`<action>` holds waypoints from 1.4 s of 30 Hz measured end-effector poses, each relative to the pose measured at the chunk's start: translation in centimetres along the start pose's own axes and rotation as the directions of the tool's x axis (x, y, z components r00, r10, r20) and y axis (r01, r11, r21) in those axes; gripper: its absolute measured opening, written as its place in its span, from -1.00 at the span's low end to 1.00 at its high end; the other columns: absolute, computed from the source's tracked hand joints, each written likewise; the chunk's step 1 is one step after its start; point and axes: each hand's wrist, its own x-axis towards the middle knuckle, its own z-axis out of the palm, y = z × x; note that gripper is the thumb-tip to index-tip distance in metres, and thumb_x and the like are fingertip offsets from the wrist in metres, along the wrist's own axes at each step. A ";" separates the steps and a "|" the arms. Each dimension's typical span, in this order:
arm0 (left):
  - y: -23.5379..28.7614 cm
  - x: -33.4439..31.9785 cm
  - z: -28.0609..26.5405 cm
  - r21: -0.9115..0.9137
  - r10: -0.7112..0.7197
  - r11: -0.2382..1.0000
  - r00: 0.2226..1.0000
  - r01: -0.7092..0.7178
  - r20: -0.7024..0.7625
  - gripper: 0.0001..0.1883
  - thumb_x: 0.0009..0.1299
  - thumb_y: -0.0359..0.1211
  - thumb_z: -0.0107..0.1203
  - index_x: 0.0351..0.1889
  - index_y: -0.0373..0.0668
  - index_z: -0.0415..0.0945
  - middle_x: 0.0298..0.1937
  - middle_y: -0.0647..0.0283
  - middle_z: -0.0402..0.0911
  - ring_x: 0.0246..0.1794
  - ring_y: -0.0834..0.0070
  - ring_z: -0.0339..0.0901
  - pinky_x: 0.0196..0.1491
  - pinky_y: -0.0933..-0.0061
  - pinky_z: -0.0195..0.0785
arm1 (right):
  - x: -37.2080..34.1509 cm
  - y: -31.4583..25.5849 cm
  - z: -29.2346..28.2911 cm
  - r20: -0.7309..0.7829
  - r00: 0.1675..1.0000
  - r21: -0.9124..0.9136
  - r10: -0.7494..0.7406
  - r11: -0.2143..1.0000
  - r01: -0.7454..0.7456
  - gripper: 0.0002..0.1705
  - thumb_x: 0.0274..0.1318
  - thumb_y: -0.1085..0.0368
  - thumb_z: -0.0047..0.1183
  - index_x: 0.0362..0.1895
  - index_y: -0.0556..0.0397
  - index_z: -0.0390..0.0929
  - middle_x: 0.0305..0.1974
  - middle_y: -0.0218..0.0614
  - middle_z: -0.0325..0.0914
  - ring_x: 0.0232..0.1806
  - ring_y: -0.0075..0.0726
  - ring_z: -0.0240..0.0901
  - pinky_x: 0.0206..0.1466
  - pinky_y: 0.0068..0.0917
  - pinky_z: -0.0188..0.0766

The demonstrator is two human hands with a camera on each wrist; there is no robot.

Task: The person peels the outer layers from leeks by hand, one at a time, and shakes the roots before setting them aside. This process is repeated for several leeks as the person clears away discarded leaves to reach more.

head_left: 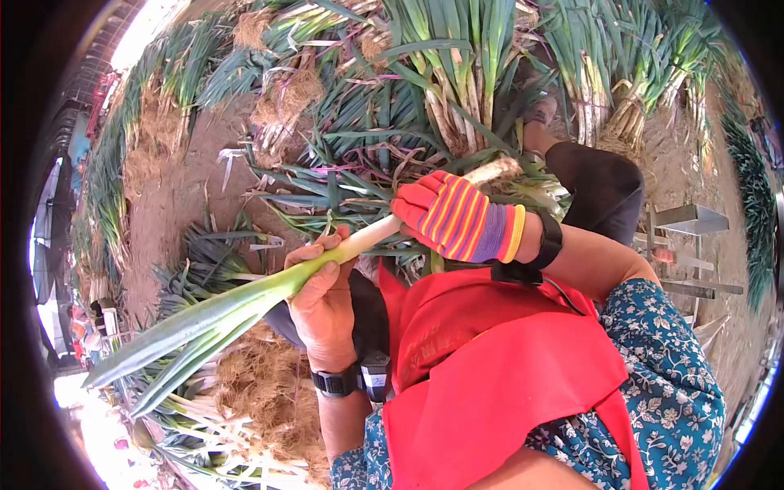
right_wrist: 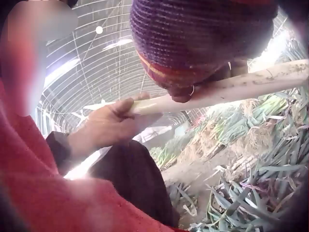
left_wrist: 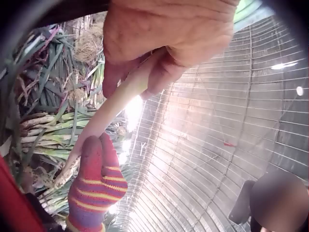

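One long leek lies slantwise across the head view, green leaves to the lower left and root end to the upper right. The bare left hand pinches it between thumb and fingers where green turns white. Nearer the root, the right hand in a striped glove has its fingers curled over the white stem. In the left wrist view the gloved hand touches the pale stem below the bare hand. The right wrist view has the stem passing under the glove, with soil marks toward its root end.
Bundles of leeks stand at the top, with loose leaves on the soil beneath. A rooty pile lies at lower left. A red apron covers the lap. Metal stands are at the right.
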 end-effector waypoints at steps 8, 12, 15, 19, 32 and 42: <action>-0.7 -0.3 -0.2 0.019 -0.021 1.000 0.999 0.020 0.032 -0.74 0.12 -0.60 0.13 -0.22 -0.20 0.43 -0.16 0.05 0.55 0.09 0.06 0.42 0.15 0.11 0.33 | -0.7 1.1 0.7 0.000 0.996 0.174 0.086 0.981 -0.084 -0.80 -0.20 0.24 0.12 -0.48 0.01 0.40 -0.50 -0.27 0.39 -0.42 -0.09 0.40 -0.44 -0.25 0.32; -0.2 -0.3 -0.9 0.118 -0.001 0.993 0.996 -0.009 0.085 -0.73 0.12 -0.60 0.11 -0.21 -0.17 0.45 -0.13 0.08 0.53 0.13 0.04 0.39 0.15 0.02 0.33 | -1.6 3.7 0.7 0.066 0.975 0.074 0.210 0.974 -0.214 -0.85 -0.27 0.26 0.11 -0.58 -0.01 0.41 -0.60 -0.26 0.39 -0.49 -0.06 0.39 -0.49 -0.25 0.30; 1.3 -0.3 -1.3 0.103 -0.003 0.995 0.999 0.000 0.032 -0.74 0.16 -0.60 0.07 -0.18 -0.20 0.45 -0.12 0.10 0.53 0.13 0.08 0.40 0.14 -0.01 0.34 | -5.0 9.3 2.3 0.057 0.923 -0.057 0.381 0.924 -0.378 -0.84 -0.33 0.25 0.11 -0.64 -0.03 0.40 -0.61 -0.23 0.39 -0.48 -0.03 0.41 -0.49 -0.24 0.30; 2.6 -0.4 -3.2 0.091 0.065 0.994 0.994 -0.056 -0.093 -0.75 0.17 -0.61 0.05 -0.17 -0.24 0.47 -0.16 0.05 0.56 0.02 0.09 0.48 0.03 0.00 0.44 | -11.8 16.8 0.4 0.229 0.712 -0.522 0.664 0.701 -0.485 -0.85 -0.17 0.29 0.06 -0.46 0.09 0.45 -0.51 -0.06 0.54 -0.41 0.05 0.53 -0.43 -0.14 0.41; 0.1 0.9 -0.8 0.174 0.004 0.985 0.992 0.018 -0.127 -0.76 0.29 -0.48 0.09 -0.08 -0.33 0.42 -0.15 0.05 0.57 -0.10 0.18 0.56 -0.05 0.16 0.48 | -4.2 2.2 1.8 0.493 0.829 0.443 0.264 0.744 -0.500 -0.59 -0.15 0.09 0.21 -0.21 0.04 0.54 -0.46 -0.02 0.52 -0.36 0.06 0.50 -0.31 -0.25 0.40; -1.1 2.3 0.2 0.103 0.021 0.995 0.987 -0.005 -0.160 -0.64 0.23 -0.60 -0.01 0.03 -0.40 0.34 -0.05 0.00 0.52 0.00 0.20 0.49 0.10 0.22 0.34 | -4.8 0.8 3.7 0.201 0.873 0.452 0.444 0.749 -0.485 -0.66 -0.15 0.17 0.18 -0.25 0.06 0.52 -0.44 -0.05 0.54 -0.35 0.07 0.50 -0.33 -0.22 0.42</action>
